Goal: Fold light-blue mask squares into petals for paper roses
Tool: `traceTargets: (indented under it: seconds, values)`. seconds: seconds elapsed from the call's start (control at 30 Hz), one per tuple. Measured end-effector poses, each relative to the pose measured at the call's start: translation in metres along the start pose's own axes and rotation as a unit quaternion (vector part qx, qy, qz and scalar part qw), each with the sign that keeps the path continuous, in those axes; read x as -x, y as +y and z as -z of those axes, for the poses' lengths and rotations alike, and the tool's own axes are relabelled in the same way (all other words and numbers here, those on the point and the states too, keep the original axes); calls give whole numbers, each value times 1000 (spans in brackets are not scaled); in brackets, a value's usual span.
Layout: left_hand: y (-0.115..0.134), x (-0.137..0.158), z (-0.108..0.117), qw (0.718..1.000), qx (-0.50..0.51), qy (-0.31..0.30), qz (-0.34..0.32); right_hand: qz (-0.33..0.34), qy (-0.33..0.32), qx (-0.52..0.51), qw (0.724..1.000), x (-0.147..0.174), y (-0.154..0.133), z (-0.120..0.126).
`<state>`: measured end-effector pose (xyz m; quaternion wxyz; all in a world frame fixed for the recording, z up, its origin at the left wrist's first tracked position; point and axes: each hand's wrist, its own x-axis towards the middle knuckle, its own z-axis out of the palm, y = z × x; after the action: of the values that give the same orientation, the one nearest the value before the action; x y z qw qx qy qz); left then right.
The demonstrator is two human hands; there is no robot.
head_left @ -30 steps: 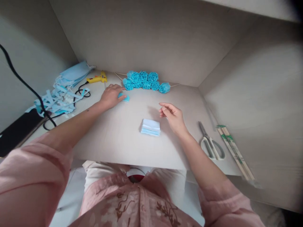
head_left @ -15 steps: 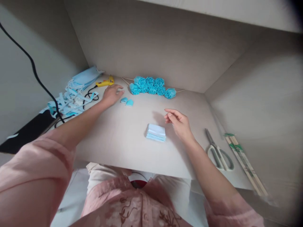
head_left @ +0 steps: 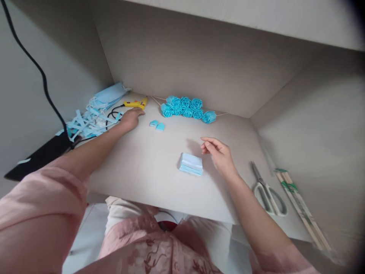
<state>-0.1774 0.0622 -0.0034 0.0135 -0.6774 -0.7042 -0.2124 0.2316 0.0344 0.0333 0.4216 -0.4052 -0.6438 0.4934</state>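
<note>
At the yellow glue gun [head_left: 135,104], my left hand [head_left: 131,118] has its fingers bent against the near side of the handle; the fingertips are partly hidden. My right hand [head_left: 219,152] hovers over the table with loosely curved fingers apart and nothing visible in them. Just left of it lies a stack of pale blue folded fabric pieces [head_left: 191,163]. Two small blue folded pieces [head_left: 160,126] lie to the right of my left hand. Behind them rests a cluster of blue fabric roses [head_left: 188,112] on thin sticks.
Blue face masks [head_left: 110,92] and cut strips [head_left: 82,125] pile up at the left wall beside a black flat object [head_left: 37,160]. A black cable [head_left: 44,80] hangs there. Scissors [head_left: 266,194] and wrapped wooden sticks [head_left: 302,209] lie at the right. A shelf [head_left: 256,19] overhangs.
My left hand has moved left and closed in at the glue gun, its fingers more bent. The glue gun has shifted slightly right. My right hand stays by the stack. The view has shifted a little.
</note>
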Motion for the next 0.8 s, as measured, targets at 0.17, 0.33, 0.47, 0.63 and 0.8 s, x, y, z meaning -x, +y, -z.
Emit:
traceTargets:
  seconds: [0.17, 0.33, 0.47, 0.63, 0.8]
  values:
    - [8, 16, 42, 998, 14, 53, 18, 7, -3, 10, 1000, 0, 3, 0]
    - [-10, 20, 92, 991, -38, 44, 124, 6, -1, 10, 1000, -2, 4, 1]
    - [-24, 37, 85, 987, -111, -76, 83, 7, -11, 10, 1000, -2, 2, 0]
    - [-30, 62, 62, 985, -133, -25, 106, 7, -18, 10, 1000, -2, 6, -1]
    - [-46, 76, 75, 984, -123, 15, 125, 3, -23, 7, 1000, -5, 8, -2]
